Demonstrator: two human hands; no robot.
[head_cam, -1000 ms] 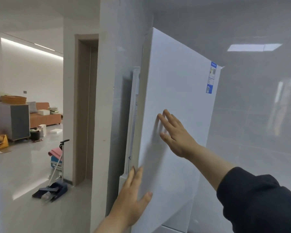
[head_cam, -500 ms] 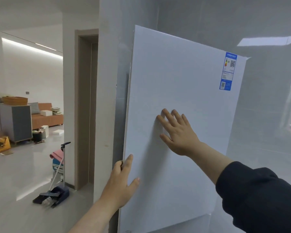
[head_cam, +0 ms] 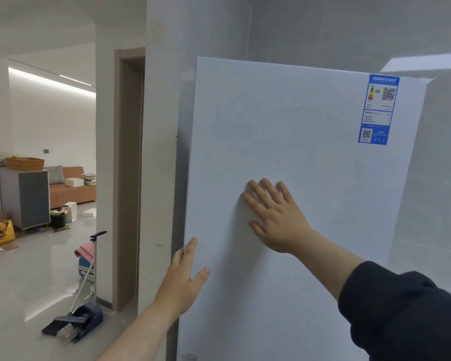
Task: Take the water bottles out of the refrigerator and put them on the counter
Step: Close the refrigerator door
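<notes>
Both hands (head_cam: 279, 217) flat on refrigerator door (head_cam: 310, 157)

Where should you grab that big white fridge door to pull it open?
Probably the refrigerator door is best gripped on its tall left edge, coming from the left. No handle shows, and the left hand sits there with fingers at that edge.

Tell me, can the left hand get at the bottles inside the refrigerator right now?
Probably not. The white refrigerator door looks closed or nearly so, hiding the interior. The left hand rests at the door's left edge, the right hand flat on its front. No bottles are visible.
</notes>
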